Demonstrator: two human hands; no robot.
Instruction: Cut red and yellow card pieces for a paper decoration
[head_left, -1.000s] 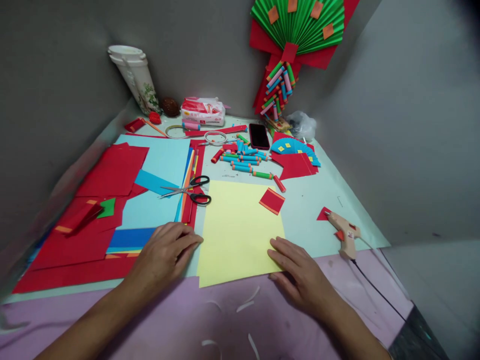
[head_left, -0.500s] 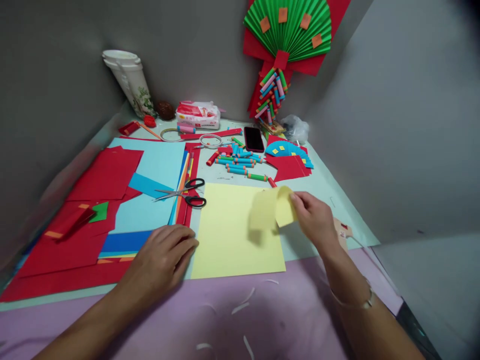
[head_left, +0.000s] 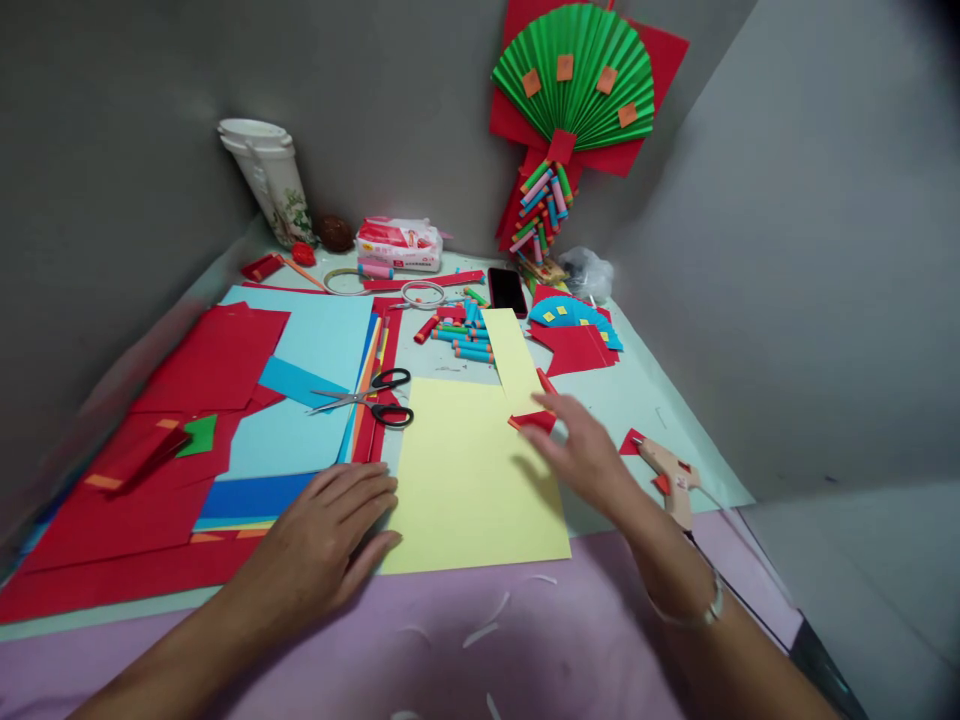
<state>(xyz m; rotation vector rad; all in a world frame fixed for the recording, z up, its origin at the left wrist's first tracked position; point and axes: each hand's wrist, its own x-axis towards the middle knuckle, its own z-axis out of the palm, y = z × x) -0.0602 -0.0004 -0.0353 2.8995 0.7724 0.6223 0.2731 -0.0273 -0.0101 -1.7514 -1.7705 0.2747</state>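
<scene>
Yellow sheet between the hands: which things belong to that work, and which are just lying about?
Likely part of it:
yellow sheet, by the left hand
yellow strip and red piece, by the right hand
scissors, glue gun

Probably just lying about:
phone
plastic bag
white container

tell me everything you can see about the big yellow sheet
The big yellow sheet is plain, pale, roughly rectangular and looks like paper. It lies flat, mostly on the pale mat, its near right corner reaching over the lilac surface. The left hand has its fingertips at the left edge. The right hand is over the right side; contact there is unclear. A yellow strip and red piece hide part of its far right area.
</scene>
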